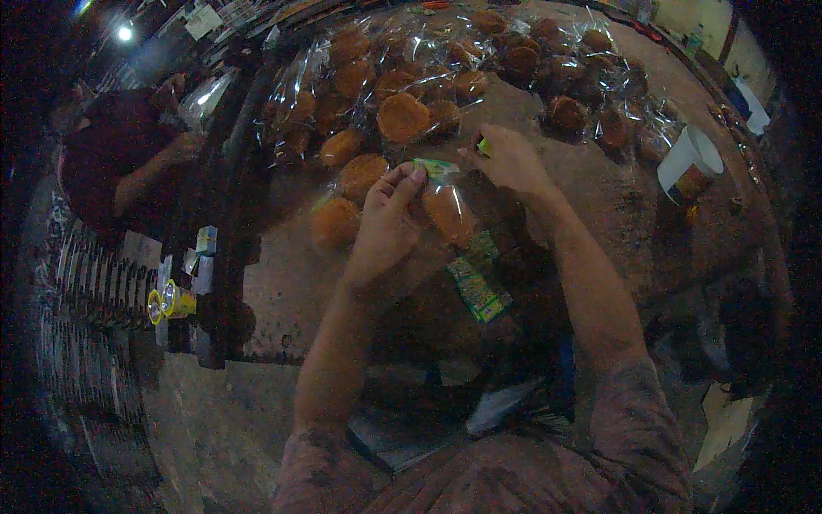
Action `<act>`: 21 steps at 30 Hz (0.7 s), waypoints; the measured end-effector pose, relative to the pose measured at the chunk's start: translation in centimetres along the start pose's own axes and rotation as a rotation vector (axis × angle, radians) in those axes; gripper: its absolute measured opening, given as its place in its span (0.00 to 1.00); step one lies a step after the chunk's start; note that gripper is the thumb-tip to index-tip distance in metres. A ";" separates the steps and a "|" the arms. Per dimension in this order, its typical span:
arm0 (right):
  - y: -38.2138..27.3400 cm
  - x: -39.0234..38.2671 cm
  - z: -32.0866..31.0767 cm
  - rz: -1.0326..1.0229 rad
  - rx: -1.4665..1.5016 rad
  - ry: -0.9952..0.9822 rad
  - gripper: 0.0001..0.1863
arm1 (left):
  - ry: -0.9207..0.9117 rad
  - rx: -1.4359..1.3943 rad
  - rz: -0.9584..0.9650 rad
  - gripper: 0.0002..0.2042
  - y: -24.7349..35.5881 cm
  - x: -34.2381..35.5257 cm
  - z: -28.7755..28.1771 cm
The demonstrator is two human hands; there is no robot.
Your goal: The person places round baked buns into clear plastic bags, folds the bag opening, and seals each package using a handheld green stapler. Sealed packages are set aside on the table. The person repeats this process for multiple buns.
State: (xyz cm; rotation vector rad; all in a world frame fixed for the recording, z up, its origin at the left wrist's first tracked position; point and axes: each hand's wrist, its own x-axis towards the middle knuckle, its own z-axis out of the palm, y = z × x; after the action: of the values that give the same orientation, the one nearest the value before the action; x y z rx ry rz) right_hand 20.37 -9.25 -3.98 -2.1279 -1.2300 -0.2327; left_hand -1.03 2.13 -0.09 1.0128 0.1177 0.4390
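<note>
While the left hand (385, 218) pinches the green label (435, 166) atop a clear bag holding one brown bun (449, 214) at frame centre, the right hand (512, 158) is closed around a small yellow-green item (485, 146) just right of it. Green label strips (478, 287) lie below the bag on the brown table (282, 291). Bagged buns (402, 117) crowd the upper frame. White cup (689, 163), right edge. Another person's arm (150, 176), upper left. Yellow tape roll (175, 301), left.
</note>
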 end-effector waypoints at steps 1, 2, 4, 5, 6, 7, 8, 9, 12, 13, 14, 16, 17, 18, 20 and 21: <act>0.2 -0.2 0.2 -0.015 -0.038 -0.010 0.19 | 0.031 0.168 0.023 0.09 0.1 0.2 0.3; 0.4 -0.4 0.4 -0.031 -0.077 -0.021 0.19 | 0.073 0.330 0.045 0.09 0.1 0.2 0.5; 0.4 -0.5 0.6 -0.070 -0.155 0.007 0.18 | 0.129 0.463 0.129 0.10 0.2 0.1 0.8; 0.2 -0.4 0.5 -0.092 -0.197 0.046 0.17 | 0.163 0.526 0.169 0.10 0.2 0.1 0.9; -0.2 -0.3 0.4 -0.065 -0.255 0.014 0.16 | 0.190 0.577 0.208 0.10 0.2 0.1 0.9; -0.7 -0.2 0.1 -0.125 -0.154 0.141 0.15 | 0.217 0.627 0.244 0.11 0.2 0.1 0.9; -1.3 0.3 -0.3 -0.135 -0.071 0.199 0.14 | 0.241 0.659 0.289 0.11 0.1 0.1 0.8; -2.1 0.6 -0.8 -0.071 -0.001 0.209 0.14 | 0.256 0.641 0.288 0.11 0.0 0.1 0.8; -4.6 0.0 -2.6 -0.212 0.321 0.288 0.15 | 0.303 0.582 0.320 0.12 -0.4 0.5 0.5; -5.7 -0.5 -2.8 -0.232 0.307 0.239 0.13 | 0.323 0.601 0.331 0.12 -0.5 0.6 0.3; -6.6 -0.9 -3.0 -0.322 0.291 0.241 0.12 | 0.342 0.622 0.340 0.12 -0.5 0.6 0.2; -7.9 -1.3 -3.1 -0.443 0.266 0.224 0.10 | 0.350 0.683 0.336 0.12 -0.4 0.5 -0.1; -8.3 -1.4 -3.0 -0.475 0.255 0.205 0.10 | 0.361 0.706 0.321 0.11 -0.3 0.5 -0.2; -8.6 -1.4 -2.9 -0.472 0.242 0.172 0.09 | 0.364 0.750 0.343 0.11 -0.3 0.5 -0.3; -8.7 -1.5 -2.7 -0.524 0.180 0.179 0.09 | 0.384 0.811 0.364 0.11 -0.3 0.4 -0.4; -8.5 -1.4 -2.6 -0.530 0.154 0.185 0.09 | 0.396 0.828 0.395 0.12 -0.3 0.4 -0.3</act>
State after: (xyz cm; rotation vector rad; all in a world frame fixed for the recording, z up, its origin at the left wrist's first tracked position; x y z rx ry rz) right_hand 13.00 -8.99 1.25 -1.5787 -1.6195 -0.5320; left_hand -0.72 2.44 -0.46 1.7630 0.4876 0.9958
